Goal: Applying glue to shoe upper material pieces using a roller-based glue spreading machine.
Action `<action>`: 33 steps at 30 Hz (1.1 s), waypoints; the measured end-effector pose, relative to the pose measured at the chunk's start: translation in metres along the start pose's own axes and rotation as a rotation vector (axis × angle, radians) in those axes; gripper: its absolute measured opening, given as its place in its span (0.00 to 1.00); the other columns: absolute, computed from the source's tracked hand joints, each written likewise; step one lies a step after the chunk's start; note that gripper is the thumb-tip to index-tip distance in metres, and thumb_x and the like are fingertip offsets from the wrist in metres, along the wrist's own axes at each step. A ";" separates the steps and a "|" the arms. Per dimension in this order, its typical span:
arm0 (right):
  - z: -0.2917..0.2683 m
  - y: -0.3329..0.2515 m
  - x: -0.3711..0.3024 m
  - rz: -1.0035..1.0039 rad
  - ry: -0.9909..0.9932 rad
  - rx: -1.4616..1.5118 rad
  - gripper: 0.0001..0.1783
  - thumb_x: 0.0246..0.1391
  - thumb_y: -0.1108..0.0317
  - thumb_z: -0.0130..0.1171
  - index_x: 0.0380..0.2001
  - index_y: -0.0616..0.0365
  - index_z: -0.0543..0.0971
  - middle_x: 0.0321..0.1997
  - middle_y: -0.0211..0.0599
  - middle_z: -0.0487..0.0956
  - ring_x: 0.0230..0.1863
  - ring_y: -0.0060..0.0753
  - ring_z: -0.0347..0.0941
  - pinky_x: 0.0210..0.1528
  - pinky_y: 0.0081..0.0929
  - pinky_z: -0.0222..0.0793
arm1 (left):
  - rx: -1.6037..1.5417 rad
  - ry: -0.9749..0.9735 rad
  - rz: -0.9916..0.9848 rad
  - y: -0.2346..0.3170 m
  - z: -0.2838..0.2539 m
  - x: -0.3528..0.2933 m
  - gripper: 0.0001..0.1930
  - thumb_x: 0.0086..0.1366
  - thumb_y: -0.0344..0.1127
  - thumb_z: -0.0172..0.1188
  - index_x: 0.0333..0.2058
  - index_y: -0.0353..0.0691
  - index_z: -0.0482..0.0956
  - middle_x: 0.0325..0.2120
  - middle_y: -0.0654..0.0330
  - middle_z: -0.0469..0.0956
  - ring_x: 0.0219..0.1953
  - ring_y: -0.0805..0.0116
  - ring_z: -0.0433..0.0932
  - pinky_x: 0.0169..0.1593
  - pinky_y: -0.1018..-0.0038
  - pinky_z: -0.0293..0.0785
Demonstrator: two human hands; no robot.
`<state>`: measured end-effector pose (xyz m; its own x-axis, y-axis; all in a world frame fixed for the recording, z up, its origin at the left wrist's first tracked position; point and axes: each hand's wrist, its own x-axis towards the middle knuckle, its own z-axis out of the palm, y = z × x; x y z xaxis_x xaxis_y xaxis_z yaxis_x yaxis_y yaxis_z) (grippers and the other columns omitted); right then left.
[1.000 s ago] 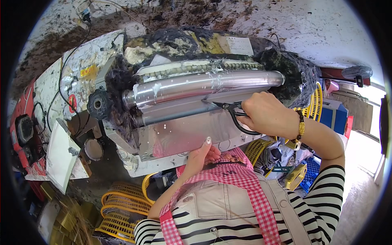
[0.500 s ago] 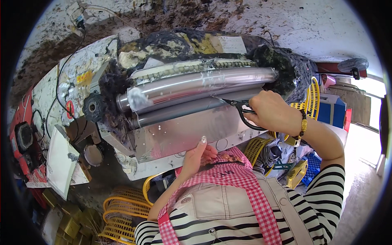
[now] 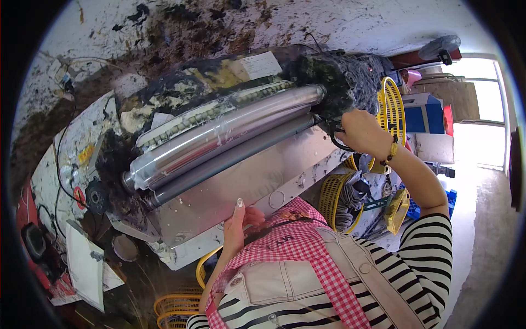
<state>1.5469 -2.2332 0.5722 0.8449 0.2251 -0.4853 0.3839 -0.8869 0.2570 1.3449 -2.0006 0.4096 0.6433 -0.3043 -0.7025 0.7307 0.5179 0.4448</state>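
At the far left, a dark knob [image 3: 96, 197] sits near the left end of two rollers that slant upward to the right: a bright metal roller [image 3: 230, 136] streaked with pale, wet-looking patches, and just below it a thinner dark roller [image 3: 235, 159]. A flat metal plate [image 3: 219, 200] stretches along beneath them on the person's side.

At the plate's front edge is the left hand [image 3: 241, 222], its forearm rising from below beside the checked apron [image 3: 285, 236]. The thumb stands straight up and overlaps the edge of the plate, while the fingers curl loosely to its right. This grip is slack, thumb and fingers parted, with nothing visible between them; whether the thumb presses on the metal, I cannot tell.

Farther right, the black-handled scissors [image 3: 333, 137] are beside the right end of the dark roller, above the plate's right end. Their handle loop projects from the left side of the grip, and their front part points left toward the roller end, where it is hard to make out against the dark surface. The right hand [image 3: 364, 133] is closed around the handles, knuckles upward and back of the hand in view. The elbow is bent out to the right, so the forearm angles up and leftward to a wrist wearing a bracelet [image 3: 391, 150]. Behind the wrist stands a yellow basket [image 3: 392, 104].
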 end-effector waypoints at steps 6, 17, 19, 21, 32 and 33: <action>-0.011 -0.034 -0.021 -0.125 -0.063 0.110 0.18 0.42 0.58 0.58 0.15 0.65 0.74 0.17 0.53 0.72 0.24 0.54 0.71 0.29 0.44 0.65 | 0.018 0.013 0.050 0.001 -0.002 0.001 0.28 0.63 0.58 0.40 0.38 0.36 0.74 0.27 0.60 0.76 0.29 0.74 0.73 0.35 0.77 0.67; -0.014 -0.047 0.006 -0.251 -0.003 0.001 0.17 0.39 0.59 0.59 0.16 0.65 0.76 0.18 0.52 0.73 0.24 0.51 0.72 0.28 0.41 0.68 | -0.012 -0.004 0.034 0.002 0.003 -0.001 0.29 0.64 0.59 0.38 0.41 0.37 0.73 0.28 0.59 0.76 0.31 0.73 0.75 0.36 0.77 0.68; -0.012 -0.039 0.008 -0.221 0.034 -0.016 0.17 0.39 0.59 0.59 0.16 0.65 0.76 0.20 0.52 0.74 0.26 0.51 0.72 0.30 0.41 0.69 | -0.051 0.003 0.044 0.003 0.006 -0.001 0.29 0.64 0.59 0.38 0.41 0.36 0.73 0.29 0.58 0.77 0.32 0.73 0.75 0.36 0.77 0.68; -0.013 -0.028 0.006 -0.141 0.003 -0.035 0.18 0.38 0.58 0.60 0.16 0.65 0.76 0.21 0.53 0.74 0.27 0.51 0.72 0.31 0.40 0.69 | -0.088 0.000 0.050 0.001 0.010 0.000 0.29 0.64 0.59 0.38 0.41 0.35 0.73 0.31 0.57 0.77 0.32 0.73 0.75 0.36 0.77 0.68; 0.193 0.068 -0.091 0.671 0.841 1.036 0.07 0.50 0.75 0.50 0.33 0.68 0.73 0.26 0.34 0.75 0.25 0.21 0.69 0.30 0.18 0.65 | -0.190 0.096 0.224 -0.004 0.017 0.007 0.31 0.65 0.56 0.36 0.39 0.28 0.71 0.35 0.46 0.77 0.35 0.63 0.77 0.38 0.74 0.69; 0.260 0.095 -0.086 0.723 0.812 0.730 0.06 0.50 0.74 0.51 0.30 0.66 0.74 0.24 0.40 0.76 0.24 0.26 0.70 0.29 0.23 0.65 | -0.208 0.087 0.241 -0.004 0.020 0.007 0.31 0.65 0.56 0.36 0.39 0.28 0.71 0.35 0.46 0.77 0.36 0.62 0.77 0.39 0.74 0.69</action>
<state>1.4141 -2.4416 0.4215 0.8545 -0.4405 0.2753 -0.3204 -0.8641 -0.3882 1.3505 -2.0206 0.4141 0.7637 -0.0885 -0.6395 0.4917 0.7215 0.4875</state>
